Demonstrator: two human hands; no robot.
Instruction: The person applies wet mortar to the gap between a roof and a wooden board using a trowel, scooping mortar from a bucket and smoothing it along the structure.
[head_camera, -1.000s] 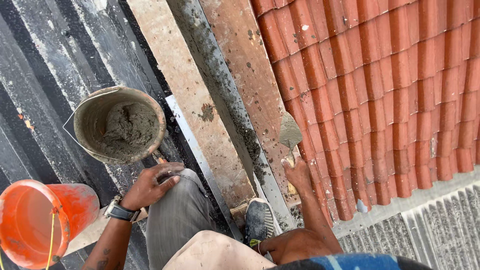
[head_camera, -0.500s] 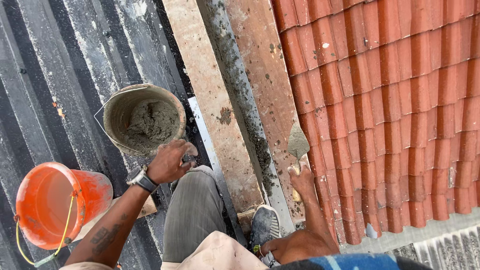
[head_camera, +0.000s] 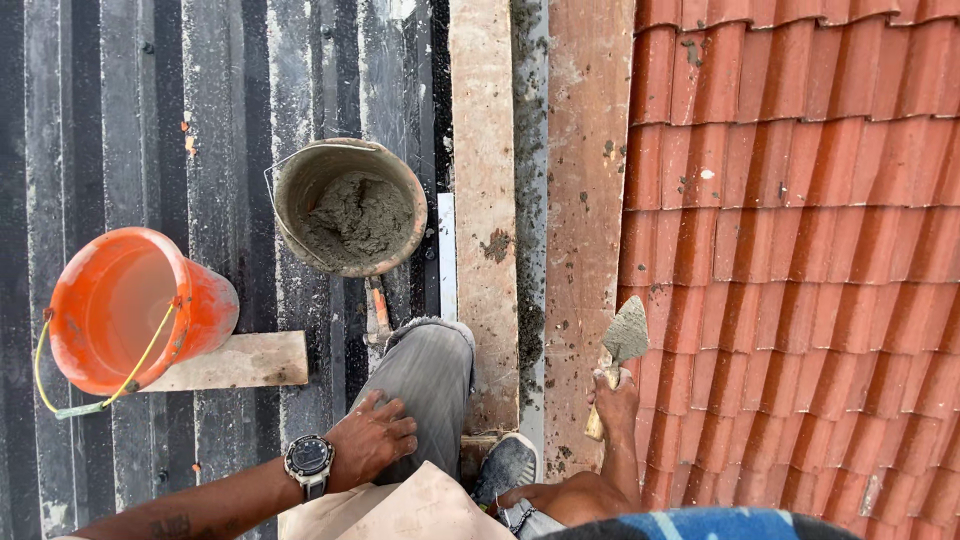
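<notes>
Terracotta tiled roof (head_camera: 800, 250) fills the right side; dark corrugated metal sheeting (head_camera: 150, 120) fills the left. Between them run a pale plank (head_camera: 483, 150) and a mortar-strewn gutter strip (head_camera: 528, 200). Orange bucket (head_camera: 125, 310), near left, tilted on a wood offcut (head_camera: 245, 360). Grey mortar bucket (head_camera: 350, 207), farther off, part-filled with wet mix. Left hand (head_camera: 370, 440) lies open, flat on the knee, wristwatch (head_camera: 308, 458) just behind it. Right hand (head_camera: 615, 400) is closed around a trowel (head_camera: 625, 340), blade resting at the tiles' edge.
</notes>
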